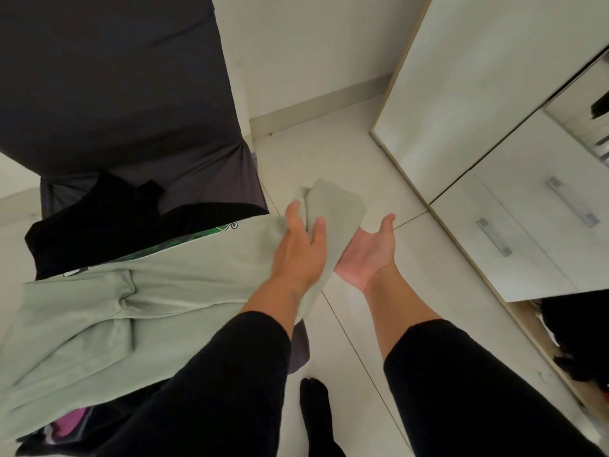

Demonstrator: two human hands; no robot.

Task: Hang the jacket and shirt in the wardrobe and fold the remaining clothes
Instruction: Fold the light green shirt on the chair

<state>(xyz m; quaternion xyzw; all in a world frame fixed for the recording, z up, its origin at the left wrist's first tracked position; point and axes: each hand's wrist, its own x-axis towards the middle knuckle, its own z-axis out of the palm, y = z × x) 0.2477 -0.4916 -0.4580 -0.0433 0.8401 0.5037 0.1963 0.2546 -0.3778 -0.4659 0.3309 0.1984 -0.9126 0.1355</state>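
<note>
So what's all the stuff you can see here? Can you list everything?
Pale green garment: one, light green, draped over the chair seat, one end lifted off its right edge.
Black garment: one, black, on the chair behind the green one.
Green-printed cloth: one, green and black, peeking out between them.
Pink cloth: one, pink, bottom left, mostly hidden.
Chair: one, dark grey cover, left.
Wardrobe: one, white, with two drawer handles, right.
Floor: pale tiles.
Left hand: grips the green garment's lifted end.
Right hand: palm up, open, beside that end.
</note>
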